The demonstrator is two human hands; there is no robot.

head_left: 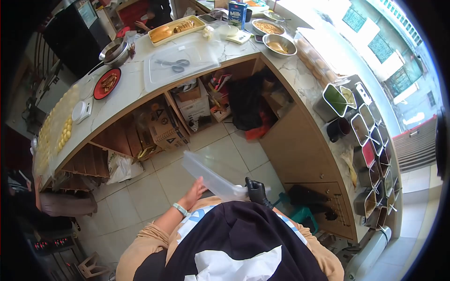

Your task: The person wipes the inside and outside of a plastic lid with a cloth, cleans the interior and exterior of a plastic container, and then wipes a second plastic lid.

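Note:
A clear plastic container [218,184] is tilted in front of my body at waist height, above the tiled floor. My left hand [193,193], bare and with a band on its wrist, presses against its near left side; part of its grip is hidden behind the wrist and apron. My right hand [256,191], in a black glove, is closed on the container's right end. The lower part of the container is hidden by my dark apron [225,234].
The curved counter holds a clear lid with scissors [176,64], a bread tray [176,30], a red plate [107,84], metal bowls [280,45], dough balls [64,136] and several sauce containers [360,129]. Below are shelves with boxes [161,126] and a green stool [302,215]. Other people stand left and behind the counter.

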